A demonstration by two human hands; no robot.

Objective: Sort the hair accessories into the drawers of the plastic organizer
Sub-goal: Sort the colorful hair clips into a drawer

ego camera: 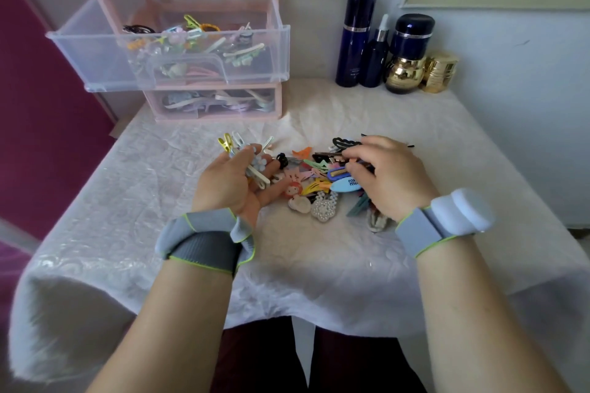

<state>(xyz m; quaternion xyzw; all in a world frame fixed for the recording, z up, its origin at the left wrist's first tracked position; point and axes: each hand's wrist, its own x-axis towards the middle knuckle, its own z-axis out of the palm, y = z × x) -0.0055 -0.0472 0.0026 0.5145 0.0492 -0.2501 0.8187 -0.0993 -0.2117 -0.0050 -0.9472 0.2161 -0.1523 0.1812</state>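
Note:
A pile of colourful hair clips (322,182) lies in the middle of the table. My left hand (230,182) sits palm-up at the pile's left edge, holding a bunch of pastel clips (245,156), among them a yellow one and one with a blue flower. My right hand (386,175) rests on the right side of the pile, its fingertips pinching at a dark clip there. At the back left stands the pink plastic organizer (274,3). Its middle drawer (95,57) is pulled out and holds several clips. The bottom drawer (210,100) is closed with clips inside.
A white crinkled cloth (159,233) covers the table. Dark blue bottles (357,38) and gold jars (440,72) stand against the back wall at the right. The table's front edge is close to my body.

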